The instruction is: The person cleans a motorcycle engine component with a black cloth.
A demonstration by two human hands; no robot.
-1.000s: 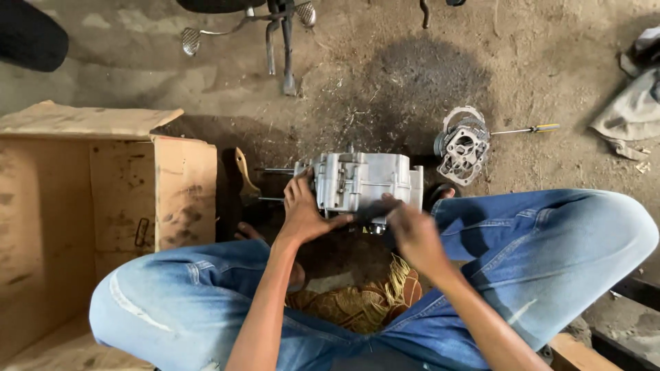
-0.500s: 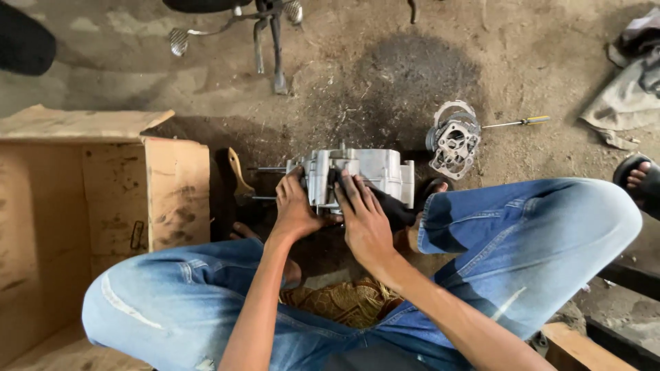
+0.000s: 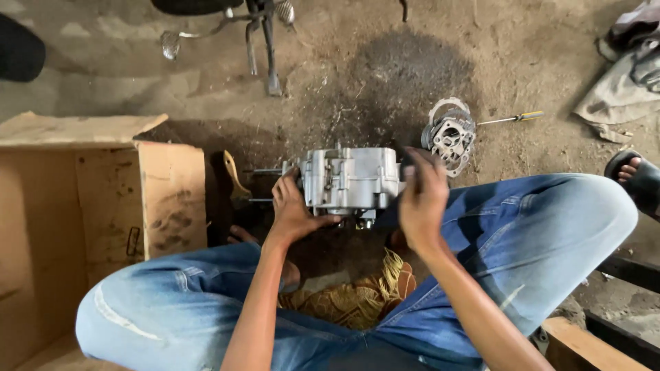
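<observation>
Engine case [image 3: 352,180], long axis left-right, studs pointing left, left hand [image 3: 294,209] gripping it, right hand [image 3: 421,199] loosely open alongside.

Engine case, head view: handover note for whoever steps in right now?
Left hand: grip on the left end of the grey engine case, fingers wrapped round its lower edge.
Right hand: raised at the case's right end, fingers open; contact unclear.
Case sits on the dirt floor between the knees, studs sticking out to the left.
Round cover part and screwdriver lie right of it; open cardboard box to the left.
Done: cover part is off. Left: cannot be judged from this view.
</observation>
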